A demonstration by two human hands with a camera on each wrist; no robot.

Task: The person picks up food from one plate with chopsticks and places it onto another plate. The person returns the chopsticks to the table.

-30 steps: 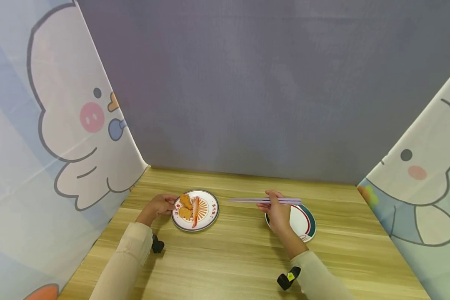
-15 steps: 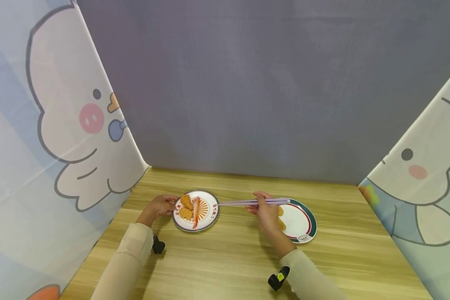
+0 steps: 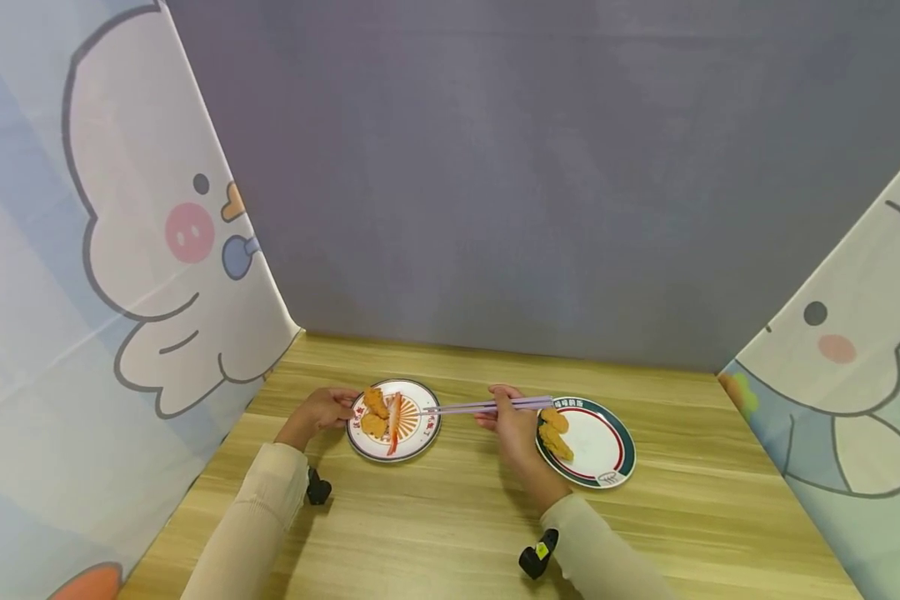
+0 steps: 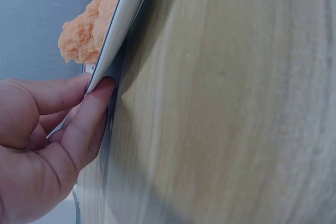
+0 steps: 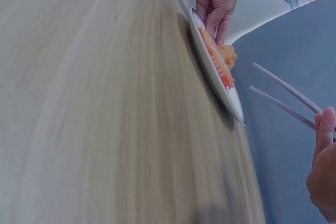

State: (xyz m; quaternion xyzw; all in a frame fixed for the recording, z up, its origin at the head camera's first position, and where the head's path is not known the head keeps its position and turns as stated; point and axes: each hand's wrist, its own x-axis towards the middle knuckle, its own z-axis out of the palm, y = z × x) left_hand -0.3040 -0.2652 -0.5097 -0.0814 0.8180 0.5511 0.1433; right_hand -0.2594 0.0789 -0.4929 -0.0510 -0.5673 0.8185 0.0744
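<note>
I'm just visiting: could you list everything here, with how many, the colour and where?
Table: one, yellow-brown, under both plates
Left plate: one, white, dark rim, orange rays, table's left
Breaded pieces: two, golden-orange, on left plate
Shrimp-like piece: one, orange-red and pale, beside them
Right plate: one, white, green rim, table's right
Golden pieces: apparently two, yellow-brown, on right plate
Chopsticks: two, pale purple, in right hand
Backdrop: one, grey, behind table
Cartoon cloths: two, mostly white-blue, either side
Wrist devices: two, black, at wrists
Sleeves: two, cream, forearms
Hands: two; left hand pinches left plate's rim
</note>
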